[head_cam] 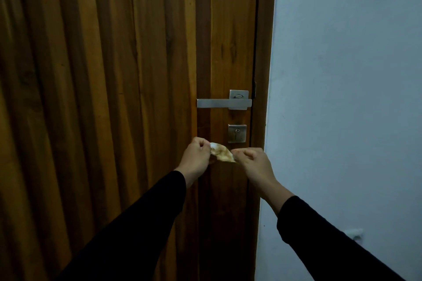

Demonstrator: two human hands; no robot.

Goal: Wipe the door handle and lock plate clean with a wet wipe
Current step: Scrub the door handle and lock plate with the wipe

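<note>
A silver lever door handle (221,103) sits on a brown wooden door (114,75), with its square rose behind it at the right. Just below it is the square silver lock plate (237,133) with a keyhole. Below the lock plate, a small wet wipe (222,154) stained brown is stretched between both hands. My left hand (197,155) pinches its left end and my right hand (253,162) pinches its right end. Neither hand touches the handle or the plate. Both arms wear black sleeves.
The door's edge and frame (262,52) run down just right of the handle. A pale blue-white wall (342,98) fills the right side, with a white wall socket (355,235) low on it.
</note>
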